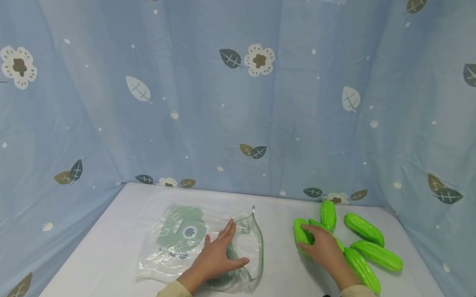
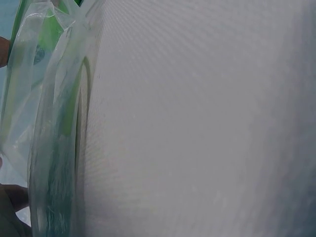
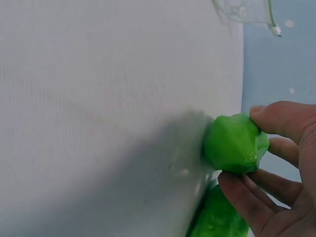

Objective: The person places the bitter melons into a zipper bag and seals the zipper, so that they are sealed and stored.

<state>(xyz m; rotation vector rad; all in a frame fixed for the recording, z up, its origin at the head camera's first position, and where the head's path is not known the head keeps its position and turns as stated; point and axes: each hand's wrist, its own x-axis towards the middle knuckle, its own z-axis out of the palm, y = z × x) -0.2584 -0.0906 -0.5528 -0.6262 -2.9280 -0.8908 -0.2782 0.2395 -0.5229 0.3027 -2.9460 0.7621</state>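
Observation:
My left hand (image 1: 214, 258) rests on a clear zip bag (image 1: 158, 264) with a green cartoon print, its fingers straight and spread near the bag's mouth. The bag's green-edged opening gapes to the right. Only fingertips show at the left edge of the left wrist view, beside the bag's folded plastic (image 2: 54, 148). On the right, my right hand (image 1: 325, 251) grips a bright green, ridged cucumber (image 1: 298, 226) between thumb and fingers. The right wrist view shows this cucumber (image 3: 233, 143) end-on, with another cucumber (image 3: 217, 217) below it.
Several more green cucumbers lie around the right hand, including one at the back (image 1: 328, 215) and one at the right (image 1: 378, 255). A white table (image 1: 112, 263) carries everything. Behind it hangs a blue leaf-and-flower curtain (image 1: 188, 111).

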